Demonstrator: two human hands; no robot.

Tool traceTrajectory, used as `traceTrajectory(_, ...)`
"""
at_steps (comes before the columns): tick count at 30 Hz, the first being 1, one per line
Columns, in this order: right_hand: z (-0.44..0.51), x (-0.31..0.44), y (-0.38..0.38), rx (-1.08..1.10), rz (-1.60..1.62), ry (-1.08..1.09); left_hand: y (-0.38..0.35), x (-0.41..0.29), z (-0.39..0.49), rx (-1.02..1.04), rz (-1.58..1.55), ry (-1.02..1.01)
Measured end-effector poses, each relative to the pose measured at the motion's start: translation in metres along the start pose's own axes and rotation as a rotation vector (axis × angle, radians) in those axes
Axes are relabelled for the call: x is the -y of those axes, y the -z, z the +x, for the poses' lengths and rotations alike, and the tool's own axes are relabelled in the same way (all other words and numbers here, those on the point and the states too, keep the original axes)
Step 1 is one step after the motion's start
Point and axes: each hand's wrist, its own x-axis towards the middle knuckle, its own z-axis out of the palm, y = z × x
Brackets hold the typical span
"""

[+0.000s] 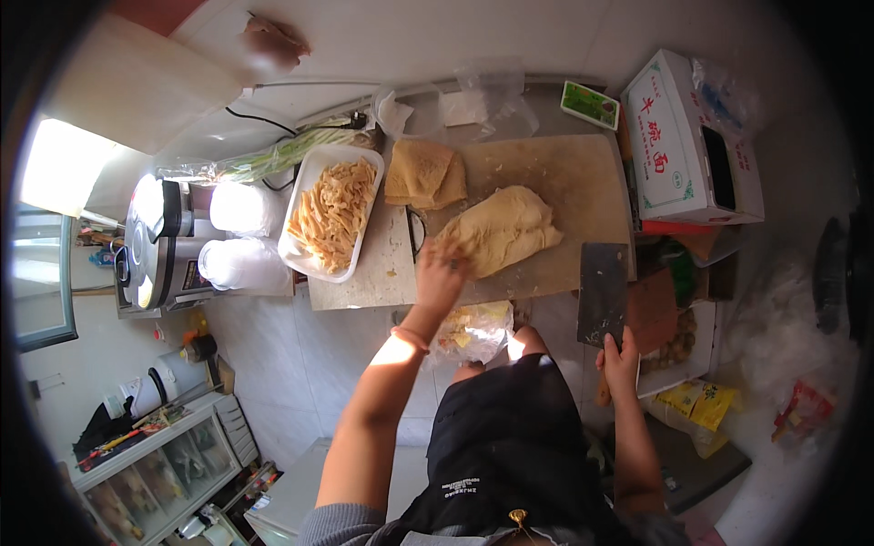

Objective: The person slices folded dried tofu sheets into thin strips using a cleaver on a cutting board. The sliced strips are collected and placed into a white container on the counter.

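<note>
My left hand (444, 271) touches the left end of a thick, folded, pale yellow slab of food (509, 228), which looks like tripe. Its fingers are blurred, so whether they grip is unclear. The slab lies on a worn cutting board (580, 177). Off the board's front right, my right hand (620, 362) grips the handle of a cleaver (601, 293), its broad dark blade pointing away from me. A folded sheet with a bumpy surface (425, 174) lies behind the slab, to the left. Further left, a white tray (292, 254) holds a heap of cut yellowish strips (334, 215).
Two white plastic-wrapped stacks (239, 263) and a large electric cooker (164, 239) stand left. A clear round tub (416, 112) and a green-labelled pack (590, 106) lie behind the board. A white carton (672, 143) rises right. A plastic bag (474, 334) is below the front edge.
</note>
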Motion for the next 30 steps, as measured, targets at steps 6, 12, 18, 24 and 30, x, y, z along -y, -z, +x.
traceTrajectory(6,0.047,0.003,0.012,0.165,-0.284,0.14,0.015,-0.049,0.007,-0.079,-0.07,0.156)
traceTrajectory(12,0.1,0.091,0.008,0.246,-0.515,0.337,-0.039,-0.114,0.06,-0.054,-0.182,0.23)
traceTrajectory(18,0.12,0.098,0.023,0.238,-0.497,0.244,-0.04,-0.112,0.089,0.02,-0.36,0.271)
traceTrajectory(24,0.125,0.104,0.023,0.293,-0.528,0.227,-0.077,-0.086,0.106,-0.061,-0.131,0.157)
traceTrajectory(30,0.131,0.096,0.029,0.274,-0.439,0.189,-0.026,-0.082,0.107,-0.26,-0.395,0.399)
